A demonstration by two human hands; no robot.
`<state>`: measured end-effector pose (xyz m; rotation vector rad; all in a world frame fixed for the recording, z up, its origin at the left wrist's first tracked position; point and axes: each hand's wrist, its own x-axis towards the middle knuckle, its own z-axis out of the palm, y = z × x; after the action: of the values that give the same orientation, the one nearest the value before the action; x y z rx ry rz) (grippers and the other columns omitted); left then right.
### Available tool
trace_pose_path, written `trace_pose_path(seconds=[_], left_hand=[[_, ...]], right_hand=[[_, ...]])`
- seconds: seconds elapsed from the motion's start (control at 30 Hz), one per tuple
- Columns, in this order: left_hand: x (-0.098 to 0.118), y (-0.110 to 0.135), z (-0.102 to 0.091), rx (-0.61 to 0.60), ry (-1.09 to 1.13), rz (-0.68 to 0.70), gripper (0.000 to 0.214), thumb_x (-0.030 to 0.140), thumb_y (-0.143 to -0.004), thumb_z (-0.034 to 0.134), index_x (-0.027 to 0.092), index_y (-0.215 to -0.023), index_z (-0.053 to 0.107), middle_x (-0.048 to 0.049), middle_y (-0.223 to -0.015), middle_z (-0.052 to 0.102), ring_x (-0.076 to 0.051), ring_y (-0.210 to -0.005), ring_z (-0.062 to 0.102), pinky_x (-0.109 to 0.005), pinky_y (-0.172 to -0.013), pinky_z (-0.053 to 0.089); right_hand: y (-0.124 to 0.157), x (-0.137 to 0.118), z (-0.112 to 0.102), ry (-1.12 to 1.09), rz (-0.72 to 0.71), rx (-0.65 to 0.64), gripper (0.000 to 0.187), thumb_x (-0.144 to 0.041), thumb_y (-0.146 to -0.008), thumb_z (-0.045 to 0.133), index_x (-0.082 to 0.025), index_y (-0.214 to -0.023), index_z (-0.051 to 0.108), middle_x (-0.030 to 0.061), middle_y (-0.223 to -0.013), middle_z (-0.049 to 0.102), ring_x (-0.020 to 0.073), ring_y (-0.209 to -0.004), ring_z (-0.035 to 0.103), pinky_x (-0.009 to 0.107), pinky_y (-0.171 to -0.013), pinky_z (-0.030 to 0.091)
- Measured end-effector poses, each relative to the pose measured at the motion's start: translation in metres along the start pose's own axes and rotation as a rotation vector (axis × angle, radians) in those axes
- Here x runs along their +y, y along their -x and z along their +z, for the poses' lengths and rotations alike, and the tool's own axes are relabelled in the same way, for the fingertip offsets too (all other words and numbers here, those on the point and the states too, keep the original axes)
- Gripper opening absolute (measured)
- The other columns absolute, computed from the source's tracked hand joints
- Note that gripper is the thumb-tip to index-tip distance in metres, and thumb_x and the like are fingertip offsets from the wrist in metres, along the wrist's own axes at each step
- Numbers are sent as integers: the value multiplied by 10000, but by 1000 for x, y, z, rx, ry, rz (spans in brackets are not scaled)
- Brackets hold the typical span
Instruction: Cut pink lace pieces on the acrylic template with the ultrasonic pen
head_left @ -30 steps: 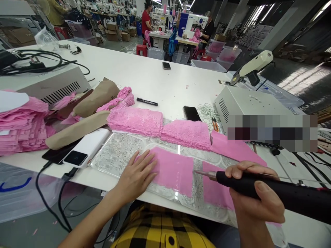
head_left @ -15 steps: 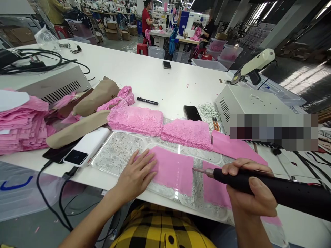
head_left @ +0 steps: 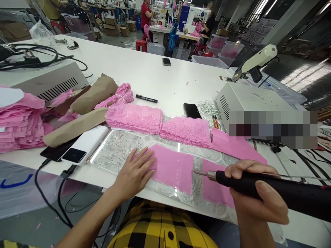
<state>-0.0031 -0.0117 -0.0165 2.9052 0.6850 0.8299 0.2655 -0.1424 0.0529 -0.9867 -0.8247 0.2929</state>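
Workshop with a sewing machine [head_left: 190, 15] at the back, white table [head_left: 103, 65] in front. Head view: pink fabric panel [head_left: 173, 168] flat on a marbled sheet [head_left: 110, 151], second pink panel [head_left: 214, 187] right of it, gap between. Left hand [head_left: 137, 168] palm down, fingers slightly spread on panel's left side, presumably pinning it. Right hand [head_left: 256, 193] wraps a black-handled tool [head_left: 300, 194], metal tip [head_left: 200, 173] near panel's right edge, likely for control; contact unclear. Pink lace stack [head_left: 134, 119] just beyond, probably for easy reach.
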Motion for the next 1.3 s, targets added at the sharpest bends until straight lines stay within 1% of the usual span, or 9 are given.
trace_pose_path(seconds=[0.17,0.4,0.53,0.67,0.77,0.87,1.0,1.13,1.3], left_hand=[[1,-1,0,6,14,-15,296,238,-990,504,176,-1252,627,-94,-1367,605,-262,-1392,441,-489,-1198,277],[1,1,0,8,17,-18,303,228,-984,513,177,-1262,622,-99,-1376,597,-267,-1397,434,-495,-1198,274],[1,1,1,9,21,-27,309,226,-976,518,200,-1264,626,-92,-1373,600,-263,-1394,439,-500,-1203,265],[2,1,1,12,22,-29,297,235,-978,521,179,-1246,638,-99,-1362,608,-270,-1383,453,-503,-1200,271],[3,1,-2,1,37,-36,303,250,-986,517,169,-1254,633,-89,-1362,610,-267,-1379,458,-495,-1206,268],[3,2,-4,-9,39,-40,317,253,-981,533,174,-1275,622,-86,-1368,606,-266,-1386,449,-496,-1209,265],[-1,6,-6,-5,27,-53,323,250,-971,551,187,-1280,624,-87,-1361,611,-270,-1379,458,-512,-1209,262],[-3,10,-6,-3,25,-62,331,263,-972,551,186,-1286,621,-93,-1352,616,-277,-1367,472,-525,-1199,280],[-2,11,-6,11,22,-67,315,270,-993,508,160,-1262,629,-88,-1353,616,-289,-1353,486,-539,-1187,300]], right_hand=[[11,-11,-5,21,62,-47,201,-344,-695,659,-182,-814,647,26,-741,614,131,-523,526,320,-466,483],[17,-10,-3,18,66,-83,204,-350,-718,652,-183,-835,644,27,-745,603,133,-532,534,314,-473,475],[18,-10,-2,21,88,-77,194,-353,-719,667,-185,-810,635,25,-743,599,129,-531,533,316,-484,481],[18,-13,-2,36,108,-73,203,-366,-701,687,-186,-777,631,21,-714,602,131,-517,527,322,-475,484],[13,-13,0,42,97,-63,207,-367,-687,692,-187,-776,641,19,-704,617,133,-497,520,325,-449,483],[4,-8,7,27,41,-39,195,-349,-668,677,-188,-774,651,15,-692,620,139,-487,516,327,-431,474],[-7,8,25,24,-24,3,157,-301,-641,619,-187,-746,647,17,-693,608,144,-485,521,345,-452,477],[-11,23,42,28,-49,45,149,-261,-627,591,-179,-745,631,24,-726,611,139,-498,531,345,-472,484],[-12,30,51,31,-52,27,140,-239,-633,575,-175,-750,617,19,-728,602,135,-524,538,331,-479,491]])
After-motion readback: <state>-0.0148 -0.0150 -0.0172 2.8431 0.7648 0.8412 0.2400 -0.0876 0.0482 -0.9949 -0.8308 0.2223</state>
